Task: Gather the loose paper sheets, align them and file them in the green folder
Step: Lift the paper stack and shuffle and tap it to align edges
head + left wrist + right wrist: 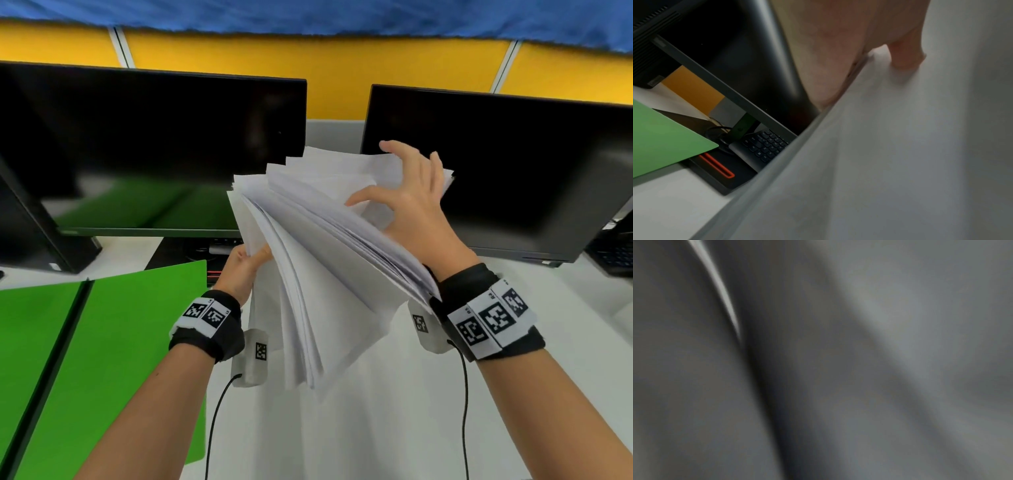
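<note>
A thick, uneven stack of white paper sheets [325,274] is held up off the white desk [376,428], fanned and tilted. My left hand [246,263] pinches its left edge, the thumb [906,53] lying on the sheets [900,162]. My right hand [404,195] rests against the upper right part of the stack with fingers spread and straight. Open and flat on the desk at the left lies the green folder [120,325], whose corner [663,142] shows in the left wrist view. The right wrist view is filled by blurred grey paper [879,353]; no fingers show there.
Two black monitors [154,147] [496,171] stand behind the stack, before a yellow partition. Under the left one sit a black keyboard [764,146] and a stand base with a red slot [717,164]. Another keyboard [613,253] is at the right edge.
</note>
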`<action>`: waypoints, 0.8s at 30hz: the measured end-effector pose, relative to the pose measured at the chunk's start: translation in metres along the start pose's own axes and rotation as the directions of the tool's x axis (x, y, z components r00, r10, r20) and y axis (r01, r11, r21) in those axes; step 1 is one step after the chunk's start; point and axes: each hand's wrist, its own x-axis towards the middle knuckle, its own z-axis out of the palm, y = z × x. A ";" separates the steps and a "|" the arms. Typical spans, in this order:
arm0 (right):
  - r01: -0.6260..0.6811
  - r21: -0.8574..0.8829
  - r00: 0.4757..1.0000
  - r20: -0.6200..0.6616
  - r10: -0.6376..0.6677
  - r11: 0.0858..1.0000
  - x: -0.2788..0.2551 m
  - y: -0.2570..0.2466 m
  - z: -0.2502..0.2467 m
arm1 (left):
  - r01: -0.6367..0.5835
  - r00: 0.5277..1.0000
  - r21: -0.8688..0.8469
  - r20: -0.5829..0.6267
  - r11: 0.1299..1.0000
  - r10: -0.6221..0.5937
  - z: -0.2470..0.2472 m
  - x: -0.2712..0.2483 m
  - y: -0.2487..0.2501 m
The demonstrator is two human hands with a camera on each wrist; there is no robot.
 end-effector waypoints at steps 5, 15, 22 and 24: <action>0.178 -0.108 0.984 -0.005 -0.179 0.978 0.001 -0.026 0.001 | 0.024 0.999 -0.036 -0.043 0.999 -0.025 -0.003 -0.003 0.000; 0.141 -0.193 0.989 -0.022 -0.148 0.971 0.007 -0.006 -0.008 | 0.029 0.999 -0.149 0.042 0.988 -0.023 -0.005 -0.003 0.006; 0.080 -0.417 0.945 0.322 0.065 0.905 0.002 -0.017 -0.007 | 0.001 0.998 -0.086 0.057 0.996 0.004 -0.008 -0.002 0.007; 0.128 -0.442 0.918 0.392 0.063 0.888 -0.002 -0.021 -0.005 | -0.015 1.000 -0.062 0.023 0.998 0.017 -0.006 -0.002 0.007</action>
